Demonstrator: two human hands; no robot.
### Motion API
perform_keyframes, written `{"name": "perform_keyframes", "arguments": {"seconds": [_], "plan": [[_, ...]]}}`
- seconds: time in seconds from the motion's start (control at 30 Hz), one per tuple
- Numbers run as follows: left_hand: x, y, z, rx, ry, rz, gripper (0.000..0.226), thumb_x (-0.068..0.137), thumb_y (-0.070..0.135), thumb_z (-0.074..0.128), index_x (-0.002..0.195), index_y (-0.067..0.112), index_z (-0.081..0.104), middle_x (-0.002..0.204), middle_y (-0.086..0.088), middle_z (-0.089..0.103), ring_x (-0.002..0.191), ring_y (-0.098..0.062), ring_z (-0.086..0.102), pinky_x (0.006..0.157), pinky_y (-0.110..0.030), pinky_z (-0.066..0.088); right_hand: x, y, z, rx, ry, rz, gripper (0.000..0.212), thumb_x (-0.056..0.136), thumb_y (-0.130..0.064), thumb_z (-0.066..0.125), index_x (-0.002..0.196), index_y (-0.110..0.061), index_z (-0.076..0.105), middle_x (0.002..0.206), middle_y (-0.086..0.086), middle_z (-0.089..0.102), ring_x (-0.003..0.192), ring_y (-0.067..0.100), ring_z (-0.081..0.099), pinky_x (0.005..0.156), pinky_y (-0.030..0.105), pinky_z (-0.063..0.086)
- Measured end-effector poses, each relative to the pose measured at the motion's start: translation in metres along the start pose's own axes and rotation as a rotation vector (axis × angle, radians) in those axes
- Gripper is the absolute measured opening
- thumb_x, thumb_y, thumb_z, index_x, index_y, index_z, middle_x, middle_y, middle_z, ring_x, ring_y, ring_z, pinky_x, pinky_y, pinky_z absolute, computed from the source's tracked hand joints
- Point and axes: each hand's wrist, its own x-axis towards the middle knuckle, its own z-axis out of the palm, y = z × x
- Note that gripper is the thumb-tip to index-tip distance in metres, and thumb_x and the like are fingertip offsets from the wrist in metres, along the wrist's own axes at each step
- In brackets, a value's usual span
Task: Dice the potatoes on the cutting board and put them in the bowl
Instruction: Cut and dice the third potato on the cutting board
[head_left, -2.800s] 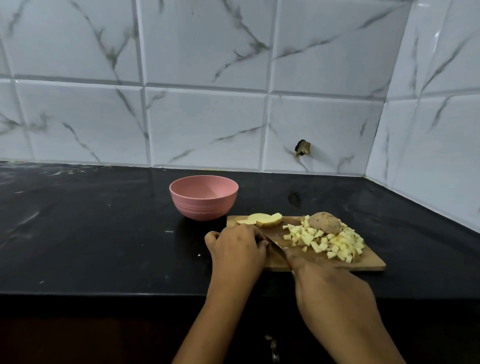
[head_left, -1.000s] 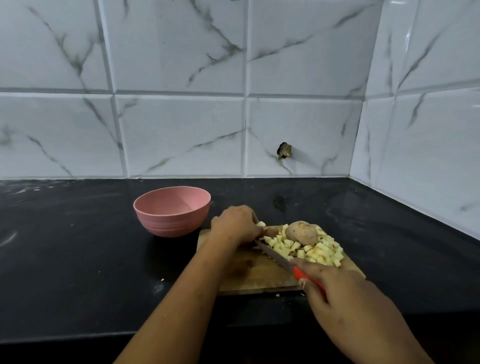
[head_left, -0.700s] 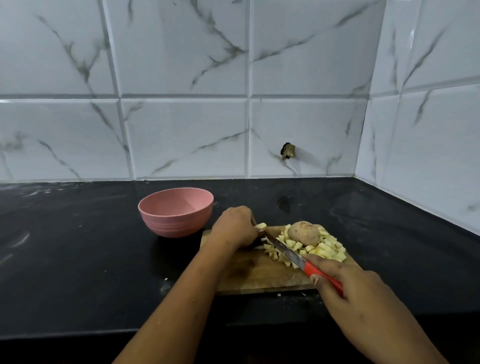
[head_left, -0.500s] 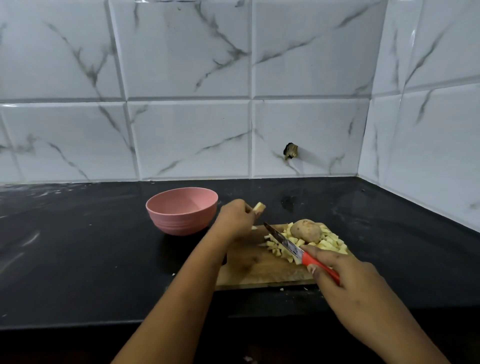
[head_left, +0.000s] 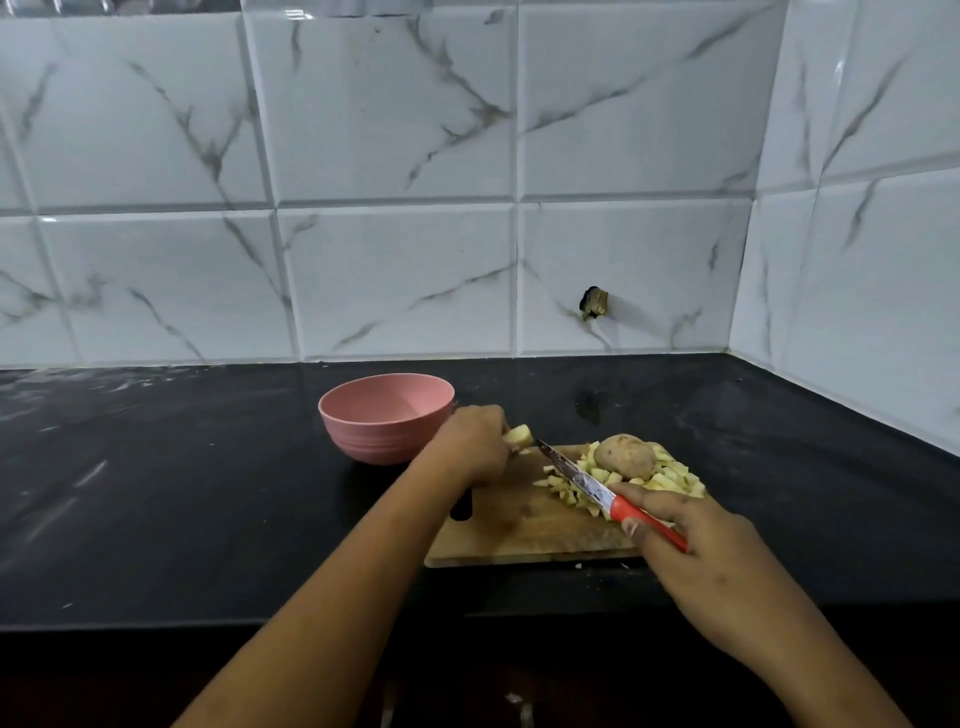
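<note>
the potato piece (head_left: 519, 435), pale and cut, is held over the eleven o'clock corner of the cutting board (head_left: 524, 535), in the left hand (head_left: 470, 441), whose fingers are curled together round it. whether the piece touches the board cannot be told. on the board's one to three o'clock part lies a heap of diced potato (head_left: 670, 480), and a whole unpeeled potato (head_left: 625, 456) sits on the heap's twelve o'clock side. a few loose cubes lie at the heap's nine o'clock edge, and small bits lie on the counter just off the board's six o'clock edge.

the knife (head_left: 576, 473) slants across the heap's nine o'clock side with its tip pointing to about ten o'clock, just beside the held piece. its red handle is gripped by the right hand (head_left: 696, 545), fingers closed round it, at the board's four o'clock corner.

the pink bowl (head_left: 384, 415) stands upright on the counter at ten o'clock from the board, just beside it, with the left hand's back close to its three o'clock rim.

everything rests on a black counter (head_left: 182, 493), backed by white marbled wall tiles (head_left: 395, 270); a small dark hole (head_left: 594, 303) shows in the tiles at twelve o'clock from the whole potato.
</note>
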Motion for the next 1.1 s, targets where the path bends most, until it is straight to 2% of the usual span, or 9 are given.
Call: {"name": "perform_keyframes", "arguments": {"seconds": [0.13, 0.27, 0.37, 0.5, 0.57, 0.7, 0.8, 0.93, 1.1], "plan": [[0.007, 0.005, 0.009, 0.149, 0.025, 0.063, 0.032, 0.097, 0.026, 0.052, 0.125, 0.010, 0.051, 0.129, -0.011, 0.051, 0.117, -0.026, 0.048, 0.100, -0.034, 0.038, 0.001, 0.001, -0.002, -0.009, 0.005, -0.008, 0.039, 0.099, -0.034, 0.047, 0.136, -0.045, 0.046, 0.098, -0.022, 0.053, 0.077, 0.004, 0.055, 0.057, 0.015, 0.042], [0.011, 0.004, 0.011, 0.138, -0.031, 0.058, 0.033, 0.097, 0.027, 0.052, 0.127, 0.012, 0.050, 0.132, -0.010, 0.051, 0.119, -0.025, 0.047, 0.101, -0.033, 0.039, 0.004, 0.008, -0.001, -0.032, 0.014, -0.005, 0.040, 0.099, -0.036, 0.046, 0.136, -0.047, 0.044, 0.106, -0.013, 0.058, 0.069, 0.000, 0.047, 0.053, 0.015, 0.034], [0.012, 0.001, 0.014, 0.106, -0.055, 0.058, 0.033, 0.097, 0.027, 0.052, 0.127, 0.011, 0.050, 0.132, -0.009, 0.052, 0.121, -0.024, 0.046, 0.102, -0.034, 0.038, 0.007, 0.012, -0.001, -0.039, 0.021, -0.003, 0.040, 0.099, -0.034, 0.047, 0.137, -0.046, 0.044, 0.113, -0.011, 0.057, 0.070, -0.001, 0.046, 0.053, 0.015, 0.034], [0.016, -0.001, 0.017, 0.040, -0.066, 0.058, 0.032, 0.096, 0.031, 0.053, 0.124, 0.015, 0.051, 0.130, -0.006, 0.053, 0.119, -0.023, 0.048, 0.102, -0.040, 0.042, 0.010, 0.016, 0.001, -0.039, 0.032, -0.018, 0.040, 0.099, -0.032, 0.047, 0.137, -0.044, 0.045, 0.096, -0.015, 0.059, 0.060, 0.002, 0.050, 0.050, 0.016, 0.037], [0.016, -0.002, 0.018, 0.022, -0.070, 0.057, 0.031, 0.095, 0.032, 0.054, 0.123, 0.017, 0.051, 0.130, -0.004, 0.053, 0.119, -0.023, 0.048, 0.103, -0.044, 0.041, 0.012, 0.016, 0.005, -0.035, 0.070, -0.046, 0.040, 0.098, -0.034, 0.048, 0.136, -0.045, 0.046, 0.092, -0.016, 0.060, 0.062, 0.001, 0.050, 0.053, 0.015, 0.037], [0.017, -0.005, 0.022, -0.124, -0.010, 0.027, 0.022, 0.092, 0.030, 0.059, 0.112, 0.024, 0.052, 0.123, -0.002, 0.057, 0.114, -0.022, 0.051, 0.102, -0.046, 0.040, 0.026, 0.013, 0.012, -0.036, 0.190, -0.165, 0.040, 0.096, -0.035, 0.050, 0.135, -0.045, 0.048, 0.107, -0.018, 0.066, 0.066, -0.003, 0.054, 0.058, 0.012, 0.041], [0.017, -0.007, 0.025, -0.160, 0.041, 0.005, 0.021, 0.090, 0.031, 0.062, 0.109, 0.027, 0.053, 0.121, 0.001, 0.058, 0.114, -0.021, 0.052, 0.102, -0.046, 0.040, 0.036, 0.014, 0.020, 0.029, 0.300, -0.230, 0.038, 0.096, -0.033, 0.053, 0.133, -0.039, 0.054, 0.101, -0.015, 0.069, 0.059, 0.000, 0.056, 0.049, 0.013, 0.040], [0.018, -0.007, 0.028, -0.194, 0.109, -0.004, 0.019, 0.091, 0.033, 0.060, 0.108, 0.029, 0.052, 0.121, 0.002, 0.059, 0.113, -0.021, 0.052, 0.101, -0.046, 0.039, 0.038, 0.018, 0.029, 0.098, 0.385, -0.274, 0.038, 0.095, -0.026, 0.059, 0.132, -0.034, 0.056, 0.086, -0.014, 0.070, 0.052, 0.008, 0.057, 0.041, 0.022, 0.045], [0.005, -0.003, 0.014, -0.244, 0.170, 0.033, 0.024, 0.094, 0.032, 0.057, 0.117, 0.025, 0.056, 0.119, 0.004, 0.058, 0.114, -0.019, 0.051, 0.101, -0.043, 0.038, 0.037, 0.022, 0.029, 0.090, 0.381, -0.277, 0.040, 0.095, -0.022, 0.056, 0.133, -0.031, 0.054, 0.079, -0.017, 0.063, 0.051, 0.004, 0.054, 0.039, 0.013, 0.036]]}}
